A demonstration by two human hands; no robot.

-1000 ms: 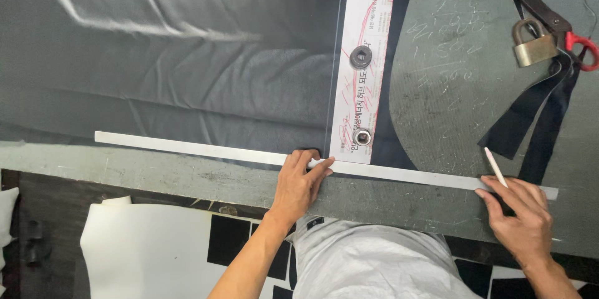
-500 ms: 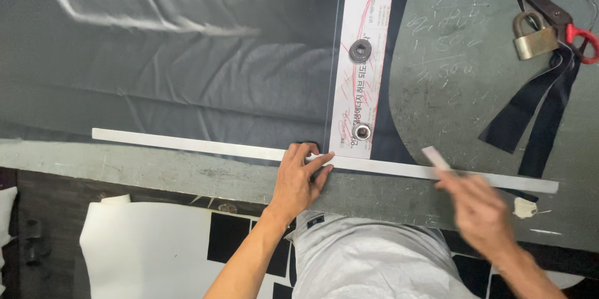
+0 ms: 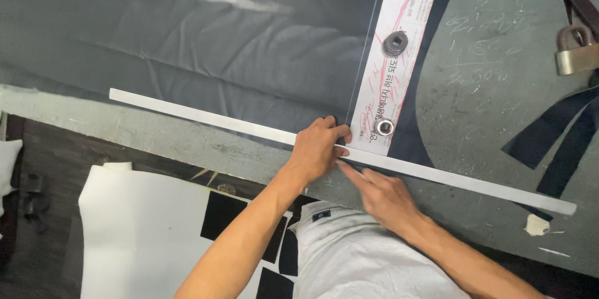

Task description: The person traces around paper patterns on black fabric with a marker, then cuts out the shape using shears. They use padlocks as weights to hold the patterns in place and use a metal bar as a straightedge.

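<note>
A long white straightedge [image 3: 206, 119] lies slanted across the dark grey fabric [image 3: 206, 43] and the grey table. My left hand [image 3: 317, 149] presses down on its middle with the fingertips, just left of a white paper strip [image 3: 405, 12] marked in red. My right hand [image 3: 382, 194] is right beside it on the near side of the straightedge. Its fingers point at the straightedge's lower edge and pinch a small white chalk piece, which is almost hidden. Two round metal weights [image 3: 395, 43] [image 3: 383, 127] sit on the paper strip.
A brass padlock [image 3: 577, 53] and black straps [image 3: 561, 143] lie at the right on the chalk-scribbled table [image 3: 486, 87]. A small white scrap [image 3: 535, 224] rests near the straightedge's right end. Below the table edge lies a white sheet [image 3: 143, 236] with black squares.
My right hand has travelled left along the straightedge from its right end to beside my left hand. The left hand has stayed pressed on the straightedge.
</note>
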